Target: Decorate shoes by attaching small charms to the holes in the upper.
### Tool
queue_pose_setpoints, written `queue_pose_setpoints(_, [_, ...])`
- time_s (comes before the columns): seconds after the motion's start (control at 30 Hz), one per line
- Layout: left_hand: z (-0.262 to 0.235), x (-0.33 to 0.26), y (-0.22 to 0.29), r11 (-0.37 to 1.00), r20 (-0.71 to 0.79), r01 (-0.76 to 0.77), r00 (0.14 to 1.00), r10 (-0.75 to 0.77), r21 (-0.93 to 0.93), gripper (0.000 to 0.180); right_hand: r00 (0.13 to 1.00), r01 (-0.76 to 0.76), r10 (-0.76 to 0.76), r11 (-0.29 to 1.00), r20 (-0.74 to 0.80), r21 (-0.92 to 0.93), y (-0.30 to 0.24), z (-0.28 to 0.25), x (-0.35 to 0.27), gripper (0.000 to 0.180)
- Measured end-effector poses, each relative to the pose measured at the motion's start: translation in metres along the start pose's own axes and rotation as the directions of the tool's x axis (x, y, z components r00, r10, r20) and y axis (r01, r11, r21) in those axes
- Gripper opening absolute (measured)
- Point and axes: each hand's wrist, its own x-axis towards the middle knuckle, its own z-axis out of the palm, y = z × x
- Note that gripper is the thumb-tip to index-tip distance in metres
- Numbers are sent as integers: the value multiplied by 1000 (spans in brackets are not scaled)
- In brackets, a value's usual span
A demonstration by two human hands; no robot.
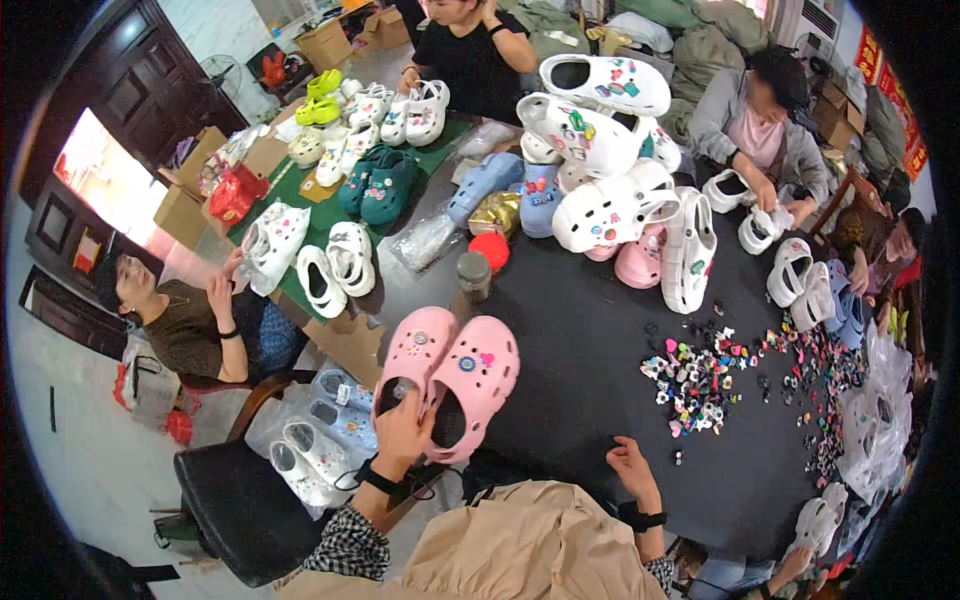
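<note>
My left hand [403, 432] grips a pair of pink clogs [452, 372] by their heel ends, holding them side by side at the near left edge of the black table [585, 400]. Small coloured charms are pinned on both clogs. My right hand [631, 467] rests at the table's near edge with loosely curled fingers and nothing in it. A scatter of small coloured shoe charms [700, 375] lies to the right, an arm's reach from my right hand.
A heap of white, pink and blue clogs [610, 190] is piled at the table's far side. Three other people sit around handling clogs. More clogs lie on a green mat [300, 190] at left, and bagged clogs [320, 440] sit by a black chair [240, 500].
</note>
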Motion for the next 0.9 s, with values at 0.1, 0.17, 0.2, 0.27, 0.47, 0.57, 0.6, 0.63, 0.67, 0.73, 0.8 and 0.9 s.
queue_pose_setpoints(0.1, [-11,0,-33,994,-56,83,995,-79,74,24,1000,-27,27,1000,2,-9,1,-1,3,43])
queue_pose_setpoints(0.17, [-20,6,-51,985,-78,157,985,-151,74,23,1000,6,-7,999,18,51,20,-1,12,39])
queue_pose_setpoints(0.2, [-18,8,-67,983,-85,159,985,-151,88,23,1000,10,-11,998,23,55,24,-1,15,39])
queue_pose_setpoints(0.27, [-18,16,-91,973,-72,187,981,-179,134,23,999,-30,27,996,33,80,20,-3,14,36])
queue_pose_setpoints(0.47, [1,50,-141,968,-71,172,984,-161,181,24,996,-86,86,996,-12,-2,2,0,14,32])
queue_pose_setpoints(0.57, [15,67,-157,974,-14,144,989,-144,177,24,995,-90,91,996,-42,18,0,3,12,32])
queue_pose_setpoints(0.6, [20,73,-160,976,-1,120,993,-122,179,24,995,-82,84,996,-53,38,2,4,11,32])
queue_pose_setpoints(0.63, [29,77,-168,978,11,112,993,-116,176,25,994,-87,89,995,-65,40,3,4,11,32])
queue_pose_setpoints(0.67, [36,83,-171,981,19,97,995,-101,169,25,995,-68,70,997,-66,37,4,5,9,32])
queue_pose_setpoints(0.73, [47,90,-178,983,34,82,995,-89,163,27,995,-56,59,998,-85,41,8,8,7,33])
queue_pose_setpoints(0.8, [57,97,-182,985,57,78,995,-88,157,28,990,-38,28,997,-140,-73,7,10,7,32])
queue_pose_setpoints(0.9, [70,109,-185,965,99,130,983,-156,227,27,988,-70,67,997,-140,-22,5,12,4,31])
